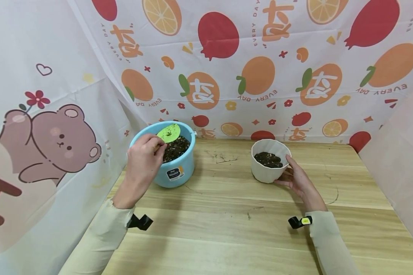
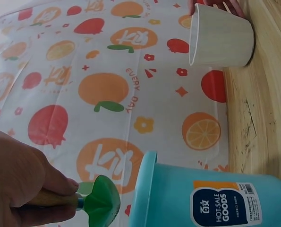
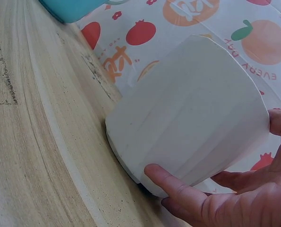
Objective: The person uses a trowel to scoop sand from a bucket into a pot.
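Note:
My left hand [image 1: 142,160] grips the wooden handle [image 2: 50,198] of a small garden trowel over the light blue bucket [image 1: 187,168] at the left. The trowel's green blade [image 1: 169,133] is specked with dark soil and overlaps the bucket's opening in the head view. Dark potting soil [image 1: 176,149] fills part of the bucket. On the right, my right hand [image 1: 298,179] holds a white flower pot [image 1: 259,172] from its right side, thumb at the rim and fingers around the lower wall. A mound of soil [image 1: 268,159] lies inside the pot, which stands on the table.
The wooden table [image 1: 220,221] carries thin soil streaks [image 1: 223,158] between bucket and pot. A fruit-print curtain [image 1: 227,76] hangs right behind both containers. Another curtain with a bear [image 1: 62,137] closes off the left side, and a pale one [image 1: 395,152] the right.

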`<state>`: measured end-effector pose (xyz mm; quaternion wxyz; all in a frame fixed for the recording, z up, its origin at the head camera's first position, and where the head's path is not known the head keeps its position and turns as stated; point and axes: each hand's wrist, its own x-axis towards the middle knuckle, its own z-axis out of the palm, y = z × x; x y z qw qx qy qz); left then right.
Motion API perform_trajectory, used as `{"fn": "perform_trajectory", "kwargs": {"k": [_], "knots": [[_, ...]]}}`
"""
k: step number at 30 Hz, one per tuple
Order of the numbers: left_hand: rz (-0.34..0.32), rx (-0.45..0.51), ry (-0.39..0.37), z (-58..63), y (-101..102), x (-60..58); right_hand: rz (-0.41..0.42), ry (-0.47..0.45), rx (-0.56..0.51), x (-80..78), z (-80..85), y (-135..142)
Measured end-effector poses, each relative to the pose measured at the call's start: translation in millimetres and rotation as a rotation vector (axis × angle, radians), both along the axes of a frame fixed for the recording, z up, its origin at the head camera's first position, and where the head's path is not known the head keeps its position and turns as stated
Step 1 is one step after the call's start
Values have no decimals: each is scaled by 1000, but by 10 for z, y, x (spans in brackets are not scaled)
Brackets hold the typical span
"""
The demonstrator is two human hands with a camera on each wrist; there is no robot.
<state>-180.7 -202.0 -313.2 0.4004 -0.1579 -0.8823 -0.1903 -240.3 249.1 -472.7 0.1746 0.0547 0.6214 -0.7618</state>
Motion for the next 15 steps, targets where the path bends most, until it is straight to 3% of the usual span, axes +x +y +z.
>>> {"fn": "perform_trajectory", "kwargs": {"k": [15], "knots": [[42, -10, -55, 0, -116, 5, -5, 1, 6, -1, 13, -17]]}}
